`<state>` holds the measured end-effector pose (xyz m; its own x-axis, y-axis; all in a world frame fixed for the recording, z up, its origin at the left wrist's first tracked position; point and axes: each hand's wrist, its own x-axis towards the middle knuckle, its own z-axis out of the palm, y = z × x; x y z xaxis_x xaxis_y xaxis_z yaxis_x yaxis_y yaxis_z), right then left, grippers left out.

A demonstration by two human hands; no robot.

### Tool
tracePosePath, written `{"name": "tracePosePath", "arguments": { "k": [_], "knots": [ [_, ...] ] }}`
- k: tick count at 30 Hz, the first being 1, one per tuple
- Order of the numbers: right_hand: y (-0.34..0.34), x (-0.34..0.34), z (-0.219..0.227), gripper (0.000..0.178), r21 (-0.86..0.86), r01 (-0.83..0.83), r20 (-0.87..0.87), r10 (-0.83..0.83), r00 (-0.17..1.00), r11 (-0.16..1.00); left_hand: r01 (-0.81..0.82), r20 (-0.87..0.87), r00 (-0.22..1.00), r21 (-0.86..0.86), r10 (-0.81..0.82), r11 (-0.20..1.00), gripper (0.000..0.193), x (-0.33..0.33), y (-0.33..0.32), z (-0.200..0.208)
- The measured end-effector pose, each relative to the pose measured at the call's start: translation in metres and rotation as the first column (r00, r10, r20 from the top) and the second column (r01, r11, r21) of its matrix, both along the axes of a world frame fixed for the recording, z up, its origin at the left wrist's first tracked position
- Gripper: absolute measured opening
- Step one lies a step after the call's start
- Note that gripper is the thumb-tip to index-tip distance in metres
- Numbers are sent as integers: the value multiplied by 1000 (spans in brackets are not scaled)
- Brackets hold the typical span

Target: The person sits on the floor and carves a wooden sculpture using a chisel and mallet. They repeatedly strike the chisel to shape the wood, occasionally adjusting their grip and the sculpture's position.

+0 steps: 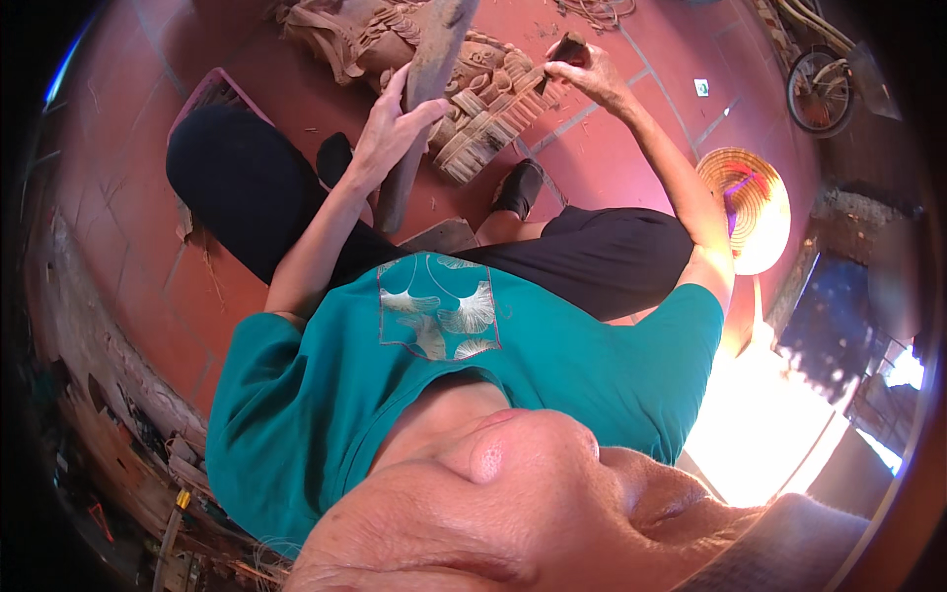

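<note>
My left hand [390, 133] is closed round a long, grey-brown wooden bar [434, 59], which stands at a slant in front of me. In my right hand [597, 79] is a short dark brown piece [567, 47], pinched at the fingertips; its exact kind I cannot make out. Between and beyond the hands, a reddish-brown carved wooden piece [483, 128] with deep relief lies on the floor. The bar hides part of the carving. My right fingertips are close to the carving's right end; whether they touch it I cannot tell.
Red floor tiles [266, 49] surround me, with small wood chips scattered about. A pink-rimmed basket [212, 87] is beside my left knee. To the right sit a woven straw hat [755, 212] and a bicycle wheel [821, 91]. A coil of cord [597, 12] lies at the far side.
</note>
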<state>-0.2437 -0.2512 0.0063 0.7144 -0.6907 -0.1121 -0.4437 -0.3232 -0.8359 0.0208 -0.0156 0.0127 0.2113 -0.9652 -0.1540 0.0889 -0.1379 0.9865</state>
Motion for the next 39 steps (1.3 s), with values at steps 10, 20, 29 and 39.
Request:
{"name": "tracePosePath", "arguments": {
  "k": [10,20,29,39],
  "knots": [
    [2,11,0,31,124,9,142,-27,989,992,16,-48,999,70,-12,997,63,0,-1,-1],
    [-14,19,-14,27,-97,-54,66,60,996,994,8,-60,998,50,-5,999,62,0,-2,1],
    [-27,32,-19,17,257,56,365,-151,919,965,25,-76,997,80,-19,996,79,1,-3,3],
    [-30,27,-44,33,114,66,231,-91,969,991,21,-68,998,102,-14,995,75,-2,-7,1]
  ]
}}
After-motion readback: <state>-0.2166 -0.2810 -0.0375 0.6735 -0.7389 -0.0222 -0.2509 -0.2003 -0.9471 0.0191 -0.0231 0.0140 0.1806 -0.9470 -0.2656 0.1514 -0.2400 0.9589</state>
